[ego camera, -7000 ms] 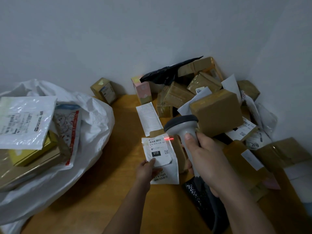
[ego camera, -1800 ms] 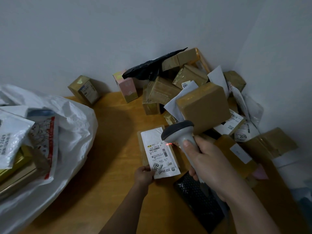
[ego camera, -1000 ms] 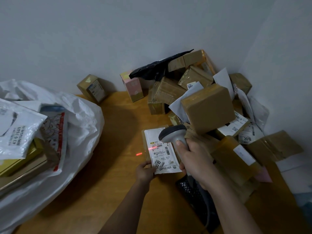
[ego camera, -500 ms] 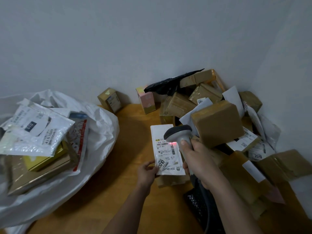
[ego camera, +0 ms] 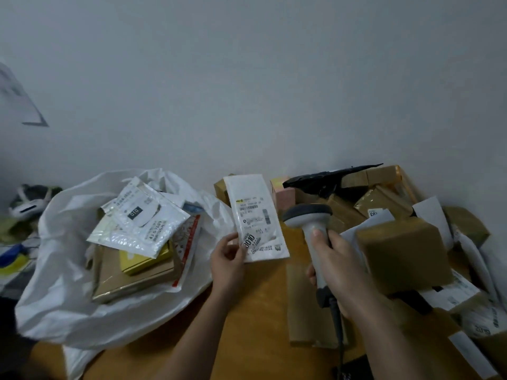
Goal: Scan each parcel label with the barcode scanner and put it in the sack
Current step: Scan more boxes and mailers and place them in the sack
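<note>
The left hand (ego camera: 227, 256) pinches the lower corner of a flat white padded parcel (ego camera: 256, 218), held upright above the wooden counter (ego camera: 255, 325) beside the crinkled white plastic sack (ego camera: 68, 283). The right hand (ego camera: 340, 267) has its fingers wrapped round the smooth grey barcode scanner (ego camera: 312, 229), near stacked brown taped cardboard boxes (ego camera: 403, 253).

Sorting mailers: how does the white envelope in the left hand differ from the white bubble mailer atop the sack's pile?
The white flat envelope is narrow, upright, pinched by the left hand; the white bubble mailer is wider, padded, lying tilted in the white plastic sack. Both carry printed labels.
</note>
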`<state>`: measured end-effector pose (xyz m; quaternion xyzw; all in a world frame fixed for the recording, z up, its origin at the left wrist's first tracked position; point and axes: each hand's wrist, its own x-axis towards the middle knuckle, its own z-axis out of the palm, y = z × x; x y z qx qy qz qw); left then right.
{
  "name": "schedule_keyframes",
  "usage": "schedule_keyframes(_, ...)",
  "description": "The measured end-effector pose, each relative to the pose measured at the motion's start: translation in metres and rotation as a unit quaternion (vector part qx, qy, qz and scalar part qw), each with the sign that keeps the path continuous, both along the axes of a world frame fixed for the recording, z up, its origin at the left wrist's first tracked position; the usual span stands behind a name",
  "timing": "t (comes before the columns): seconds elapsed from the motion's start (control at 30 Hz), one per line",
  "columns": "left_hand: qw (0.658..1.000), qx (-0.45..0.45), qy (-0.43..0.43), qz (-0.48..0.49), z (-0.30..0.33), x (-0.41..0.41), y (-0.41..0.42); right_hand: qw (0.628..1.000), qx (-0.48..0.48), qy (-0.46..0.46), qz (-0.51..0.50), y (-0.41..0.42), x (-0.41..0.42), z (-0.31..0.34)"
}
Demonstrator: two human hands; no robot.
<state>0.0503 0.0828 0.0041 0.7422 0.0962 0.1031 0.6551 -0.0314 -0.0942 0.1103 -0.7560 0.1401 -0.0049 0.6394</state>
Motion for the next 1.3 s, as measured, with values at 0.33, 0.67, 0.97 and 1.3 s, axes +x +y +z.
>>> schedule_keyframes(0.33,0.955,-0.030,-0.045,0.291,0.065,0.048,0.106,0.999,0.008,-0.013,0.040,0.042,0.017,0.008)
schedule_keyframes(0.67,0.925,0.225,0.103,0.290,0.062,0.072,0.121,0.999,0.007,-0.001,0.036,0.056,0.036,0.001)
schedule_keyframes(0.97,0.907,0.392,-0.105,0.115,0.048,0.097,0.040,1.000,-0.005,-0.002,-0.027,0.023,0.059,0.000)
schedule_keyframes(1.3,0.891,0.453,-0.007,-0.020,0.011,0.197,-0.031,1.000,0.008,0.019,-0.018,-0.030,0.135,-0.023)
